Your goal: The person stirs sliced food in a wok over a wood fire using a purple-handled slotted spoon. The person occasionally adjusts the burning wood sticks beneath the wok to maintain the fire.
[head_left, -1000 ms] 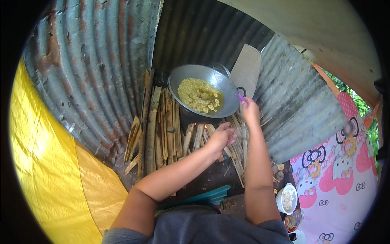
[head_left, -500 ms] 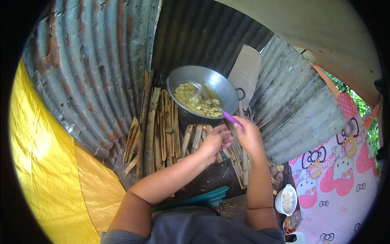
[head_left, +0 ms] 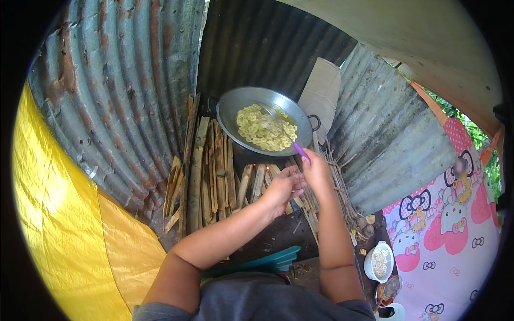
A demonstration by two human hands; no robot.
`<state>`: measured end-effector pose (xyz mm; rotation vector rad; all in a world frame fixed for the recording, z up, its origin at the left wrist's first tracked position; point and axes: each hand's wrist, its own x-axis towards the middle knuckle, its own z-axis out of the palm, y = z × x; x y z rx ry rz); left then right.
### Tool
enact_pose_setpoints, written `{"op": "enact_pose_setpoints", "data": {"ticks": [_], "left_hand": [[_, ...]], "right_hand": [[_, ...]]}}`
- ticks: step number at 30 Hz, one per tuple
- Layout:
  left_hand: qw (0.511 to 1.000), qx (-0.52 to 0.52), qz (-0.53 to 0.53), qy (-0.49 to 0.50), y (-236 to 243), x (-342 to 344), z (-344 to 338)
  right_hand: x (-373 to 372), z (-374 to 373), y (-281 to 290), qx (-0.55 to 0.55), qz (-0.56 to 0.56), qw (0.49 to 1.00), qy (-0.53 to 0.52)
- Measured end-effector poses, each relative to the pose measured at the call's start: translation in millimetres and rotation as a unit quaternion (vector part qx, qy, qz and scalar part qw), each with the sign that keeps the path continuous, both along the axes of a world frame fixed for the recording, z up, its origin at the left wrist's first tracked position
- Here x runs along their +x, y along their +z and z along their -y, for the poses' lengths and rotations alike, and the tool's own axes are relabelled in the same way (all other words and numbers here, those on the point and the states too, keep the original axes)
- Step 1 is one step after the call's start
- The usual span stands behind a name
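My right hand (head_left: 318, 170) is closed round the purple handle of a metal cooking turner (head_left: 301, 151). Its metal head reaches down into a wide silver wok (head_left: 227, 109) and is partly hidden among the food; its exact shape is blurred. Thin, round, pale yellow slices (head_left: 262, 128), like banana slices, lie in clear oil there. Below the wok's near rim hovers my left hand (head_left: 285, 191), holding nothing. Its fingers are loosely bent and apart, close beside my right wrist.
Split firewood (head_left: 258, 182) glows at the tips under the wok, beside stacked long sticks (head_left: 209, 171). Corrugated metal sheets (head_left: 118, 107) and cardboard (head_left: 320, 88) stand around. At lower right sits a white bowl (head_left: 375, 267) with pale slices; a teal object (head_left: 276, 259) lies near me.
The turner and my right hand have shifted slightly left. The slices have gathered toward the wok's middle and right. My left hand has barely moved.
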<state>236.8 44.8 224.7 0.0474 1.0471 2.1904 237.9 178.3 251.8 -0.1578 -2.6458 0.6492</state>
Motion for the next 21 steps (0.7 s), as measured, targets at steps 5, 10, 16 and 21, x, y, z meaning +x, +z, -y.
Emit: {"op": "enact_pose_setpoints", "data": {"ticks": [5,10,16,21], "left_hand": [[1.000,-0.001,-0.003,-0.009,-4,1,3],[1.000,-0.013,-0.004,-0.025,-4,5,-6],[0.999,-0.010,-0.002,-0.040,-2,10,-4],[1.000,-0.010,-0.005,-0.012,2,10,-1]], "right_hand": [[27,-19,17,0.097,0.067,0.993,-0.017],[9,-19,12,0.208,0.139,0.967,-0.043],[14,-15,38,0.190,0.121,0.973,-0.049],[38,-18,45,0.192,0.113,0.975,-0.022]]}}
